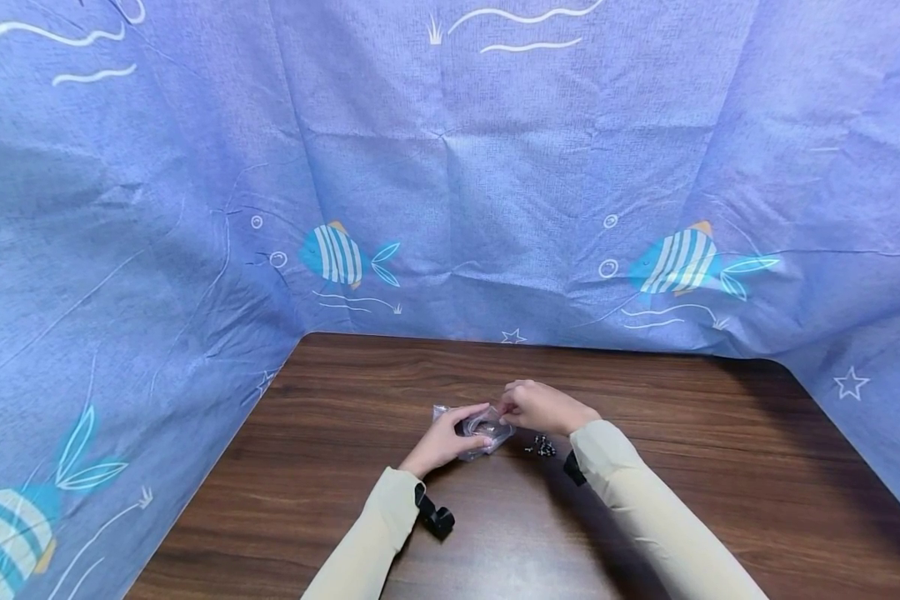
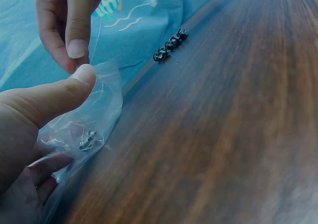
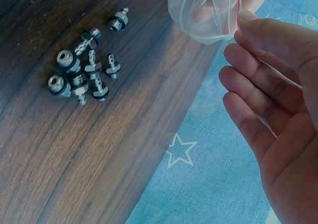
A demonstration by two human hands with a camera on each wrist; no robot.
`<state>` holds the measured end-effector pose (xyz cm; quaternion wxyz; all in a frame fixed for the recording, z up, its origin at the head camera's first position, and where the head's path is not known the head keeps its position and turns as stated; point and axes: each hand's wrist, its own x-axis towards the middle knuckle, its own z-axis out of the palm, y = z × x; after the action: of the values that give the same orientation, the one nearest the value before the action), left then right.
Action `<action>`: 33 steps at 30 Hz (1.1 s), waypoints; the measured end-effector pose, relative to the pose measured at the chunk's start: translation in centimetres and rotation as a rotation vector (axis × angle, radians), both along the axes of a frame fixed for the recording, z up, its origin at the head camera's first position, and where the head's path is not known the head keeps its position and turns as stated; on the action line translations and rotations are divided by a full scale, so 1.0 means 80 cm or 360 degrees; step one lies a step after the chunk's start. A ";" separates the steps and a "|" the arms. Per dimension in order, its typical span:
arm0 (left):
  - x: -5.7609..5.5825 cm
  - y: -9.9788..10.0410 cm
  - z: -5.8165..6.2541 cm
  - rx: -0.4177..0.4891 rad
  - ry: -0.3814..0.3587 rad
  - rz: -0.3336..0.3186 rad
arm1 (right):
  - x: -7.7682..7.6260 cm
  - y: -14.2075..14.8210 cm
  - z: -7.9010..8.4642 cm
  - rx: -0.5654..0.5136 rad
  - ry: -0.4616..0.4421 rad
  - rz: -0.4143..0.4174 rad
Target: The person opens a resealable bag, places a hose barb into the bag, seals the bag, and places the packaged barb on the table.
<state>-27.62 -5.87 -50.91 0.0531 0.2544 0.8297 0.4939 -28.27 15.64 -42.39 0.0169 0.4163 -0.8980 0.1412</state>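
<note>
A clear zip-top plastic bag (image 1: 487,430) is held just above the table between both hands. My left hand (image 1: 442,440) grips it, thumb across the near face and fingers behind, as the left wrist view shows. At least one small metal fitting (image 2: 89,139) lies inside the bag. With thumb and forefinger, my right hand (image 1: 546,407) pinches the bag's rim, where a red line (image 3: 240,0) runs; its other fingers are loosely bent. Several metal threaded fittings with dark rings (image 3: 65,60) lie in a loose pile on the table, close to the right wrist.
The dark wood-grain table (image 1: 330,500) spreads out on all sides of the hands. Blue cloth (image 1: 510,183) printed with fish hangs behind it and along its sides. A black strap with a small device (image 1: 437,518) sits at the left wrist.
</note>
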 end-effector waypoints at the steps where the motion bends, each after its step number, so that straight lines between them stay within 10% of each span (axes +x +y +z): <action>1: 0.000 0.000 0.000 -0.0007 0.0001 0.0003 | 0.000 0.001 0.000 -0.0004 0.0005 0.0006; 33: 0.001 -0.001 -0.001 0.0017 0.0019 -0.0013 | 0.004 0.060 -0.024 0.0043 -0.0140 -0.0033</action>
<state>-27.56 -5.93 -50.96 0.0486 0.2610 0.8265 0.4965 -27.93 20.41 -44.32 -0.0267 0.4007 -0.9039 0.1471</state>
